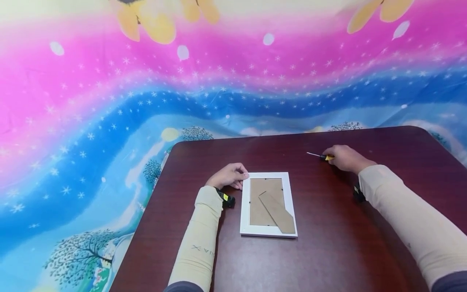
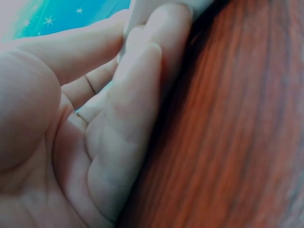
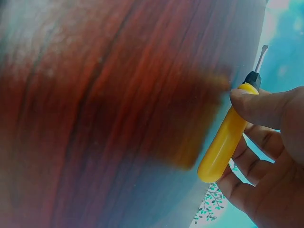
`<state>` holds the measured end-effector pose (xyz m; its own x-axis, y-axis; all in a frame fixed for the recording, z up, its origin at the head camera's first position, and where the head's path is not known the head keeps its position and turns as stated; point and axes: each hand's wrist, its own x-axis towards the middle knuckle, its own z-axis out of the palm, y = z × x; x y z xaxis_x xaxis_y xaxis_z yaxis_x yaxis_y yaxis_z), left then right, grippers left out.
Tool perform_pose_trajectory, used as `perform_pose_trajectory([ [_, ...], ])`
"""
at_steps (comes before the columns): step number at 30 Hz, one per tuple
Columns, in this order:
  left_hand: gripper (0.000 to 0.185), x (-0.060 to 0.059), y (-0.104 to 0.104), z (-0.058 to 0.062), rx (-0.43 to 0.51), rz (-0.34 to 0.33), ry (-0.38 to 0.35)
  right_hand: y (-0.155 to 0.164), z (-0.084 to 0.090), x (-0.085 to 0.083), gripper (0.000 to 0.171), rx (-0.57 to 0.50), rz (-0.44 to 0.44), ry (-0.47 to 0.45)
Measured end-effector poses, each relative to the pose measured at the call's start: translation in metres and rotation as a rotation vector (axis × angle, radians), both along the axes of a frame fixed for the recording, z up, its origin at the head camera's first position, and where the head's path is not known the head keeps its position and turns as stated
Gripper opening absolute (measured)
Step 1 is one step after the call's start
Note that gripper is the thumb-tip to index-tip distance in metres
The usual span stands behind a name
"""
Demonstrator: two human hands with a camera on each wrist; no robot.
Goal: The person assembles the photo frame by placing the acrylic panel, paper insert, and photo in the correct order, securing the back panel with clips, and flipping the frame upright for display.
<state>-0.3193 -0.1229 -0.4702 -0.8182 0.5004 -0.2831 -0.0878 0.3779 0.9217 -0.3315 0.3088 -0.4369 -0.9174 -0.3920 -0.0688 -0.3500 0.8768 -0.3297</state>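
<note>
A white picture frame [image 1: 246, 211] lies back side up on the table, its brown backing board [image 1: 257, 186] showing. Across that board a brown stand leg [image 1: 277, 213] slants toward the lower right corner. My left hand [image 1: 228, 176] pinches the frame's upper left corner between thumb and fingers; in the left wrist view the fingers [image 2: 130, 104] curl around the white edge close over the wood. Off to the right, my right hand [image 1: 344, 157] holds a screwdriver [image 3: 228, 133] with a yellow handle and black collar, its thin metal shaft pointing left in the head view.
The dark red-brown wooden table [image 1: 328, 251] has rounded far corners. Behind it hangs a pink and blue patterned cloth [image 1: 233, 81]. Small dark tabs hold the backing board around its edges. A wrist camera [image 1: 227, 199] sits on the left wrist, near the frame.
</note>
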Motion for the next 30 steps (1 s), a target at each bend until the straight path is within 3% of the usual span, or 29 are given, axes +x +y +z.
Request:
perform_pose_trajectory([
  [30, 0.017, -0.0015, 0.0011, -0.0002, -0.024, 0.007, -0.014, 0.009, -0.0077, -0.0069, 0.034, -0.086, -0.037, -0.077],
])
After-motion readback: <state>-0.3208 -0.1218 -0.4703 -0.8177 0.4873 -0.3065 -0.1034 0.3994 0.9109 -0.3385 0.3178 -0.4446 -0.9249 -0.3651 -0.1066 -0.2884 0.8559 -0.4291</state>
